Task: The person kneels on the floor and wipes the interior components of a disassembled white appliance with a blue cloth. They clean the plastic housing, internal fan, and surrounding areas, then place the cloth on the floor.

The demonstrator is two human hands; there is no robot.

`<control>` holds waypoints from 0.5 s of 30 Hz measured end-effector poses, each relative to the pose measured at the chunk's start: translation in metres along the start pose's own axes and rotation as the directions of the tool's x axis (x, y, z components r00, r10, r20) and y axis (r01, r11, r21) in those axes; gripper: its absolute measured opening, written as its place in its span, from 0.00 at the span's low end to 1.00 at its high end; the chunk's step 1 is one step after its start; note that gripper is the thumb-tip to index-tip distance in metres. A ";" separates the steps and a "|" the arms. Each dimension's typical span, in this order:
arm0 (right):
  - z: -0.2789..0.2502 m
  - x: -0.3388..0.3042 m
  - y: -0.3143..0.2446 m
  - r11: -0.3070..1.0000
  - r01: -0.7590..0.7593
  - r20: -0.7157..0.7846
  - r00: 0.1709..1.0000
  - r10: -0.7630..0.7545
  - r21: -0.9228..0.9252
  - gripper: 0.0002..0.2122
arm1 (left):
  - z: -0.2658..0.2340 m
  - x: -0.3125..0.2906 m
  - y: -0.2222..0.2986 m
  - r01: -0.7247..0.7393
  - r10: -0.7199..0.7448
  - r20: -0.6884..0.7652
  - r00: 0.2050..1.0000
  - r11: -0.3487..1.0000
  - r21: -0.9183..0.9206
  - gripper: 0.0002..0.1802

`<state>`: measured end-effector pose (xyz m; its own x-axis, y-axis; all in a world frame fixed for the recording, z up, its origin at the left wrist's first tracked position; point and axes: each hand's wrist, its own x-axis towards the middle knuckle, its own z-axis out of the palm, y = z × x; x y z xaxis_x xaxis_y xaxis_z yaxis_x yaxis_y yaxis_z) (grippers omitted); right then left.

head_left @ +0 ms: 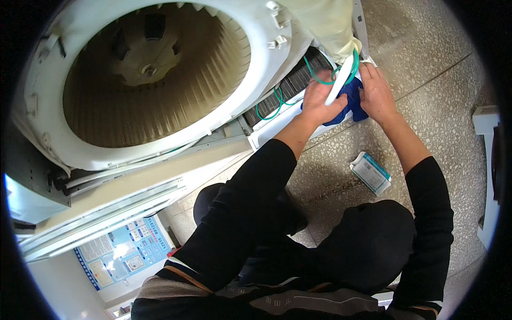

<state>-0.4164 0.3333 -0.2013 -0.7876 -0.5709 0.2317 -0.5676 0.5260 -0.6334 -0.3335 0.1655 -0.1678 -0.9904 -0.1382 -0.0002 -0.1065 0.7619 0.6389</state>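
Business premises, apparently (blue noticeboard (121,238))

Rag (356,105), 2 o'clock: matt cloth. Fan casing (269,50), 10 o'clock: smooth plastic. Box (370,174), 3 o'clock: smooth card.

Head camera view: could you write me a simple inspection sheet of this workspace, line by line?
Surface: speckled terrazzo floor, with visible seams and a dark stain.
Job's things: blue cloth and white strip at the hands, beside a dark finned coil; large blower wheel in a white housing.
Clutter: small white-and-teal box on the floor.
Hands: left hand at the white strip, which crosses it; right hand against the blue cloth. How firmly either grips is unclear.
Cables: green cord in loose loops near the left hand and over the coil.
Surroundings: blue notice board lower left; white object at the right edge, partly cut off.
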 end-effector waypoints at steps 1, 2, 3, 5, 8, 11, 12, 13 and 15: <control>-0.001 0.001 0.002 0.998 0.042 0.000 0.999 -0.043 -0.040 0.25 | 0.001 -0.001 0.002 0.038 -0.038 0.014 0.999 0.999 0.018 0.28; -0.002 0.005 0.005 0.996 0.059 0.019 0.998 -0.058 -0.071 0.23 | 0.002 -0.003 0.004 0.054 -0.054 -0.011 0.998 0.999 0.003 0.26; -0.004 0.008 0.008 0.993 0.070 0.051 0.997 -0.065 -0.099 0.22 | 0.004 -0.003 0.005 0.050 -0.048 -0.033 0.998 0.997 0.066 0.25; -0.009 0.019 0.014 0.977 0.142 0.120 0.985 -0.124 -0.157 0.15 | 0.007 -0.003 0.008 0.078 -0.073 -0.046 0.996 0.988 0.134 0.22; -0.016 0.026 0.019 0.962 0.167 0.241 0.964 -0.113 -0.215 0.11 | 0.009 -0.002 0.009 0.113 -0.104 -0.066 0.992 0.983 0.143 0.21; -0.022 0.023 0.020 0.993 0.115 0.076 0.990 -0.117 0.031 0.10 | 0.012 0.000 0.011 0.168 -0.163 -0.081 0.983 0.984 0.056 0.25; -0.022 0.021 0.019 0.983 0.134 0.001 0.991 -0.135 0.129 0.10 | 0.013 0.000 0.013 0.201 -0.199 -0.060 0.978 0.979 0.043 0.28; -0.022 0.019 0.018 0.981 0.093 -0.004 0.996 -0.093 0.172 0.10 | 0.015 -0.001 0.015 0.189 -0.185 -0.065 0.980 0.980 0.056 0.29; -0.020 0.018 0.015 0.969 -0.063 0.024 0.998 0.059 0.239 0.11 | 0.018 -0.002 0.019 0.182 -0.177 -0.076 0.981 0.981 0.062 0.31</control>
<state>-0.4443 0.3434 -0.1919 -0.8136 -0.5541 0.1762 -0.4431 0.3946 -0.8049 -0.3352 0.1917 -0.1699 -0.9461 -0.3192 -0.0548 -0.2905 0.7615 0.5794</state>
